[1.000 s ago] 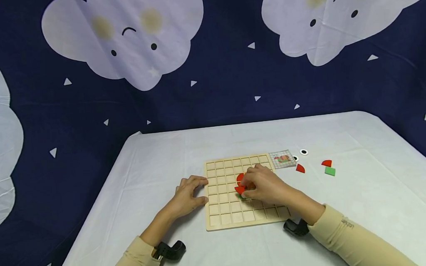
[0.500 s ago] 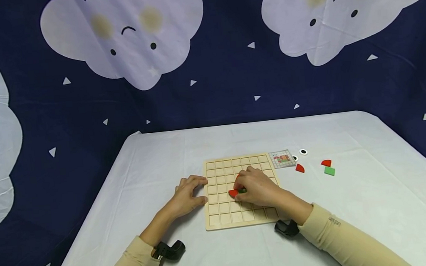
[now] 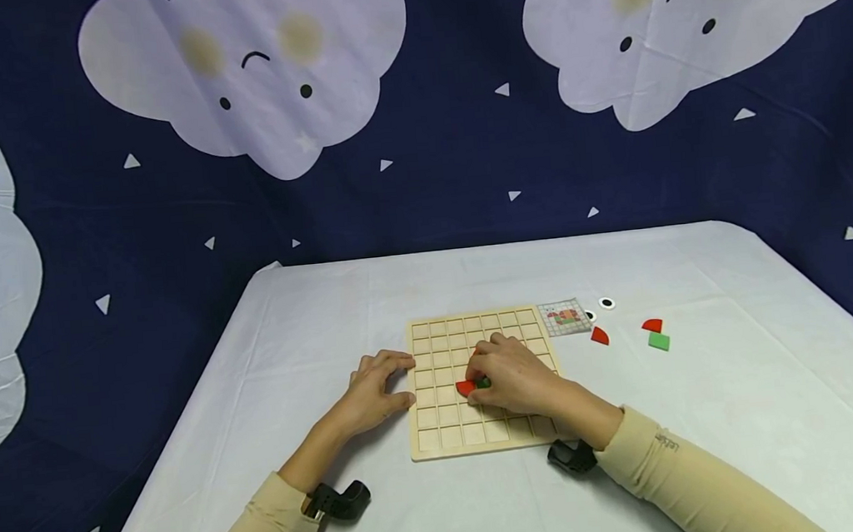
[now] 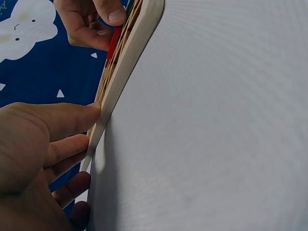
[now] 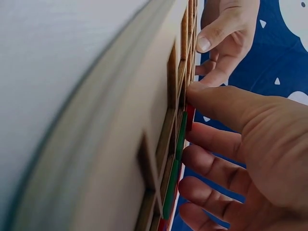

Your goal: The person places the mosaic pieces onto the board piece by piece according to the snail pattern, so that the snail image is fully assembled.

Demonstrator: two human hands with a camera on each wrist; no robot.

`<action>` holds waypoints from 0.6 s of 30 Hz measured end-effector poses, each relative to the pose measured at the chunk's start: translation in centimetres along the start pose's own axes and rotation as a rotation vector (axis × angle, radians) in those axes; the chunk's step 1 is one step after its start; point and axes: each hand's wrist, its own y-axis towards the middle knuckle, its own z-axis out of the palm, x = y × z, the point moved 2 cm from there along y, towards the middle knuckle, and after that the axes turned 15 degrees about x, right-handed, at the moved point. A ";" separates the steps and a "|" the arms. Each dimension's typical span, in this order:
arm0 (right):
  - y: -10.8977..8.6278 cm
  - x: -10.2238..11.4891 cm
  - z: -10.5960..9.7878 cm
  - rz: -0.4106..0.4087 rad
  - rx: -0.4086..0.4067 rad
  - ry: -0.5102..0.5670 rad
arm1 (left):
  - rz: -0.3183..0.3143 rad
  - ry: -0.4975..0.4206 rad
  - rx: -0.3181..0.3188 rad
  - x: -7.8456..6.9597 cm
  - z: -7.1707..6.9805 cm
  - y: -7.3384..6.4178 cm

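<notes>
A wooden grid board (image 3: 440,440) lies on the white table. At its left edge rests my left hand (image 3: 375,394), with extended thumb and fingers touching the rim. Over the middle of the grid, my right hand (image 3: 514,376) pinches a red piece (image 3: 465,388) with a curved edge between thumb and index finger. Right beside it is a green piece (image 3: 483,383), partly under the fingers. In the right wrist view, the red piece (image 5: 190,117) sits at the thumb tip and green pieces (image 5: 180,135) line the cells below. My right hand hides other pieces on the board.
A small pattern card (image 3: 564,317) touches the board's upper right corner. To its right lie two round eye pieces (image 3: 607,303), a red quarter-circle (image 3: 600,336), another red quarter-circle (image 3: 653,326) and a green square (image 3: 659,341). A dark cloud-print cloth (image 3: 450,181) hangs behind the table.
My right hand has moved a little left and toward me across the grid, bringing the red piece along beside the green one. My left hand stays at the board's edge.
</notes>
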 end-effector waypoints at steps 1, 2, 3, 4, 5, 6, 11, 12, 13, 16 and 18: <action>0.0 0.0 0.0 -0.002 -0.001 -0.001 | 0.001 0.000 -0.001 0.0 0.0 0.0; 0.0 0.0 0.0 -0.003 -0.002 -0.001 | 0.001 0.000 -0.001 0.0 0.0 0.0; 0.0 0.0 0.0 -0.002 0.000 -0.002 | 0.002 -0.001 -0.001 0.0 0.0 0.0; 0.0 0.0 0.0 -0.001 0.002 -0.004 | 0.003 0.000 -0.002 0.0 0.0 0.0; 0.0 0.1 0.0 0.000 0.004 -0.004 | 0.003 0.000 -0.002 0.0 0.0 0.0; 0.0 0.1 0.0 0.000 0.006 -0.004 | 0.003 0.000 -0.002 0.0 0.0 0.0; -0.1 0.1 0.0 0.001 0.002 0.003 | -0.002 -0.004 -0.003 0.0 0.0 0.0; -0.1 0.0 -0.1 0.000 -0.002 0.008 | -0.003 -0.004 -0.002 0.1 0.0 0.0; -0.1 0.0 -0.1 -0.004 -0.010 0.012 | -0.004 -0.004 -0.002 0.1 0.0 0.0; -0.4 -0.4 -0.5 -0.002 -0.034 0.028 | -0.004 -0.004 0.000 0.1 0.0 0.0; -0.7 -1.0 -0.8 0.008 -0.053 0.040 | -0.005 -0.005 0.000 0.1 0.0 0.0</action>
